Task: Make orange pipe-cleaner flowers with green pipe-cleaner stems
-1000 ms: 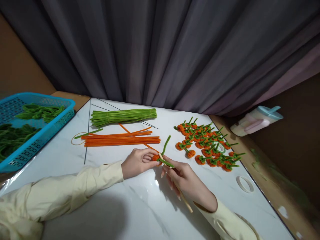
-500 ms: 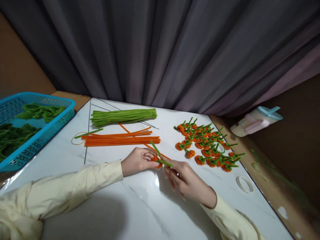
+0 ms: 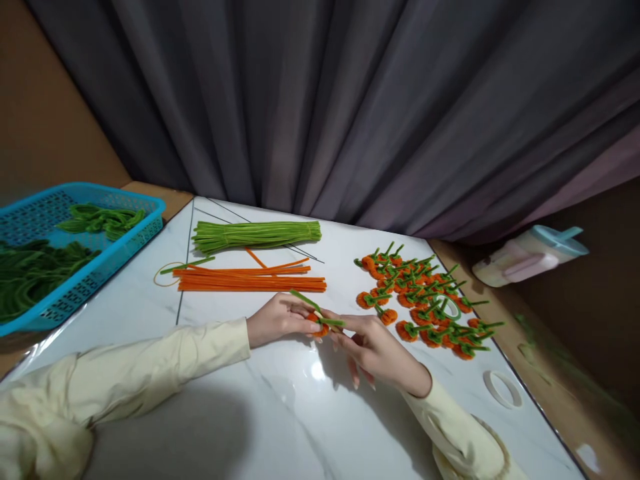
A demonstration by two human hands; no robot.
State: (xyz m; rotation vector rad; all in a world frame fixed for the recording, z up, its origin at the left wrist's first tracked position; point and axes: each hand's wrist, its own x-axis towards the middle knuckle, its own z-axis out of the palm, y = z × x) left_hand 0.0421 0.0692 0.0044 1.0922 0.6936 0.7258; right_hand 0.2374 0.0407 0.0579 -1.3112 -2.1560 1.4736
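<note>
Between its thumb and fingers, my left hand pinches a small orange piece of fuzzy stems. A green stem sticks up from that piece and another green end points right. My right hand is closed at the right side of the same piece, thumb and index finger at the green end; its other fingers hang curled below. Beyond my hands lie a bundle of orange stems and a bundle of green stems. Finished-looking orange pieces with green stems are clustered to the right.
A blue basket with green looped pieces stands at the left. A roll of white tape lies at the right edge, and another ring sits among the orange pieces. A lidded cup stands far right; a dark curtain hangs behind.
The view has shifted a little, so the table items appear further right. The upright green stem now leans more to the left; both hands stay together at the orange piece.
</note>
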